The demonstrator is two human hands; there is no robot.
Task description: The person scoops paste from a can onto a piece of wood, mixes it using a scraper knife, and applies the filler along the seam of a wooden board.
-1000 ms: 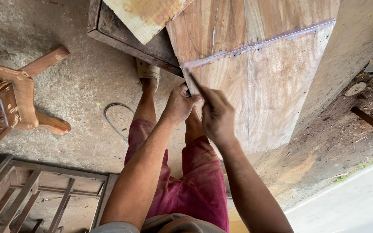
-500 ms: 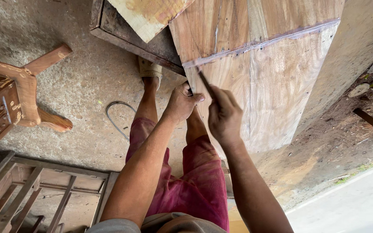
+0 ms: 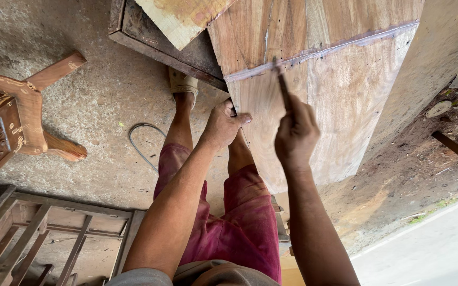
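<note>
A wide wooden board (image 3: pixel 340 100) with a purplish line drawn across it leans in front of me. My left hand (image 3: pixel 222 124) grips the board's left edge, thumb on its face. My right hand (image 3: pixel 295 132) is closed around a thin dark marking tool (image 3: pixel 282 85), whose tip touches the board just below the drawn line. My legs in red shorts and a sandalled foot (image 3: pixel 183 83) show below the hands.
A carved wooden chair piece (image 3: pixel 22 116) lies at the left on the concrete floor. A wooden frame (image 3: pixel 43 238) sits at the lower left. A dark tray-like frame (image 3: pixel 160 42) and pale plank are at the top. A wire loop (image 3: pixel 141 140) lies on the floor. Dirt and road are on the right.
My right hand has moved rightward along the board, away from the left hand, carrying the marking tool up toward the drawn line. The left hand stays on the board's edge.
</note>
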